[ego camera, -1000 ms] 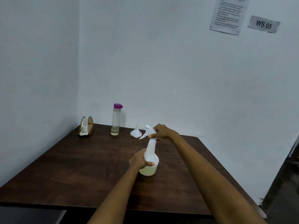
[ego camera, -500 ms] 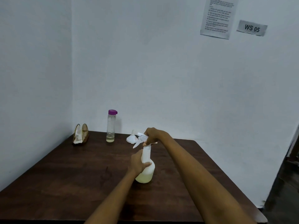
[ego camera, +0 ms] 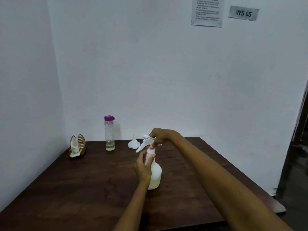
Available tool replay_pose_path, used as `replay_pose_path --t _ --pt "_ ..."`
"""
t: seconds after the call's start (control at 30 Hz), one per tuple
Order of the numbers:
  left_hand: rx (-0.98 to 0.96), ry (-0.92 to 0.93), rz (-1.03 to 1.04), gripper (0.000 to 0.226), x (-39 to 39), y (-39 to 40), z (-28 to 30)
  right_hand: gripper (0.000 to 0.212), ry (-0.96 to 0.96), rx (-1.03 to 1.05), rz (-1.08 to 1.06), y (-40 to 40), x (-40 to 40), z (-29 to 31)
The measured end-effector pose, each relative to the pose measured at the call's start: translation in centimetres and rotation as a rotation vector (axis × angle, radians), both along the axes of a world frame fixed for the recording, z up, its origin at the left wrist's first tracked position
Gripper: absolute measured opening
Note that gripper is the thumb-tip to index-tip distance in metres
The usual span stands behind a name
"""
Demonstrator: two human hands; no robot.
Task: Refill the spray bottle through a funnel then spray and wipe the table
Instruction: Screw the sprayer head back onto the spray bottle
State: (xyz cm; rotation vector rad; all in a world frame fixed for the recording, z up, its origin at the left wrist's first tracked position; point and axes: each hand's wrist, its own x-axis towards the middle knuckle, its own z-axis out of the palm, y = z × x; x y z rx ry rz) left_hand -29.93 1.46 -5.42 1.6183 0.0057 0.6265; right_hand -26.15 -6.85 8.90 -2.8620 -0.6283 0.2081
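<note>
Since 1 s ago, left hand [ego camera: 144, 167] had slid up from the belly of the spray bottle [ego camera: 155, 174] to its neck; right hand [ego camera: 160, 136] stayed on the trigger head [ego camera: 145, 142], and the bottle stayed on the same spot of the counter [ego camera: 83, 189]. Left hand's fingers were curled round the neck just below the collar, thumb on the near side. Right hand came from above, fingers wrapped over the white trigger head, w/ one fingertip down at the collar. Nozzle and trigger lever stuck out to the left, tilted down. Can't tell whether the head was screwed fully on.

Bottle stood upright near the counter's middle, white, w/ pale yellowish liquid in the lower part.

Behind it, near the back edge, a small white funnel [ego camera: 133, 144] sat mouth-down, spout up, apart from the bottle. Further left stood a tall clear refill bottle [ego camera: 109, 135] w/ purple cap [ego camera: 109, 118], cap on, a little yellowish liquid at the bottom. In the back left corner, a gold wire holder [ego camera: 80, 144] held a white cloth [ego camera: 74, 148].

On the wall up right: a printed sheet [ego camera: 207, 12], text too small to read, and a label reading "WS 05" [ego camera: 243, 13].
</note>
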Motion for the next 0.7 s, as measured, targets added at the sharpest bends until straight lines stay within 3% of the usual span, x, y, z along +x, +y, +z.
replay_pose_path --t 0.27,0.43,0.6,0.67,0.7 --pt "0.029 -0.037 0.071 0.04 0.3 -1.1 -0.5 0.017 -0.06 -0.266 -0.025 3.5 -0.1 0.7" --pt "-0.011 -0.048 0.054 0.025 0.5 -0.9 -0.8 0.014 -0.005 -0.161 -0.129 3.2 0.0 0.9" --pt "-0.009 -0.047 0.092 0.025 0.7 -0.9 -1.2 0.036 -0.17 -0.145 -0.278 4.6 -0.8 -0.5" --pt "0.009 -0.019 0.085 0.026 0.6 -0.9 -1.2 0.031 -0.223 -0.072 -0.33 5.4 -1.1 -1.1" --pt "0.016 0.0 0.077 0.026 0.7 -0.8 -1.2 0.019 -0.222 -0.065 -0.367 6.0 -0.9 -1.6"
